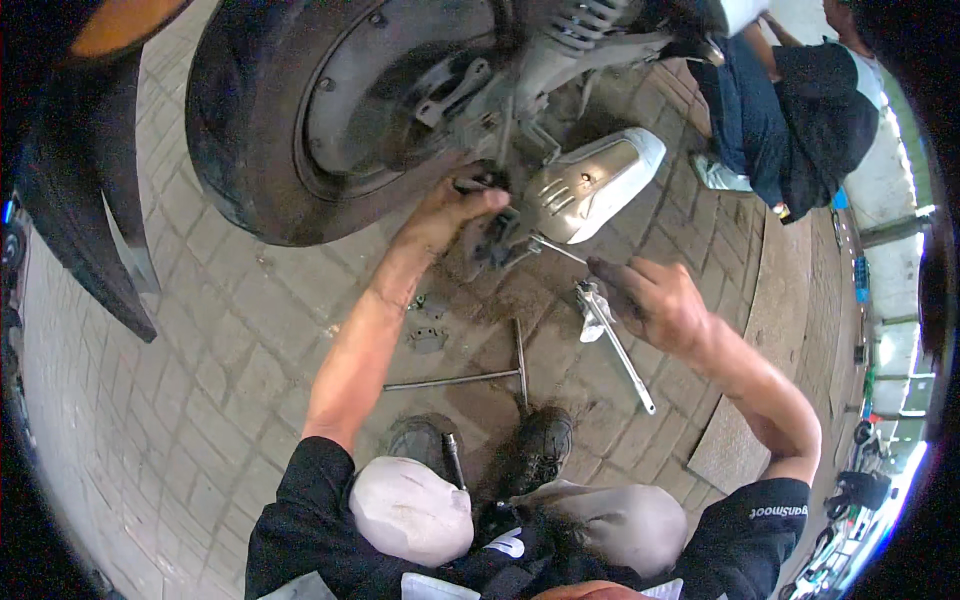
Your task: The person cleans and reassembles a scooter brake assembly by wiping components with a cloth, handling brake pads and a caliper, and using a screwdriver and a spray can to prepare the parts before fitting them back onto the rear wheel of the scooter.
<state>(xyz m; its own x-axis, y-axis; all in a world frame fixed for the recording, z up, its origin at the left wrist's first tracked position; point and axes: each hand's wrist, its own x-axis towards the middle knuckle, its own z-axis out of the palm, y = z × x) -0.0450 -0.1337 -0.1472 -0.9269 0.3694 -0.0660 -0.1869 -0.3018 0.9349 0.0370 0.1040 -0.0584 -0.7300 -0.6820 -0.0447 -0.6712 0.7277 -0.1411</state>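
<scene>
My left hand (462,212) is closed round a dark metal part (490,245) that looks like a brake caliper, beside the wheel (250,130) of a scooter. My right hand (665,305) grips a screwdriver (562,250). Its thin shaft points left, with the tip at the caliper's right side; the fingers cover most of the handle. Just beyond both hands is a silver and gold exhaust cover (600,190). What look like brake pads (428,340) lie on the paving below my left forearm. A long-handled ratchet (625,360) rests under my right hand, against a crumpled white scrap (593,315).
A T-handle wrench (455,380) lies on the bricks before my shoes (545,445). Near my left knee stands a socket tool (454,460). Another person (780,120) crouches at the far right. A dark body panel (80,190) hangs at the left. Flat boards (735,440) cover the paving to the right.
</scene>
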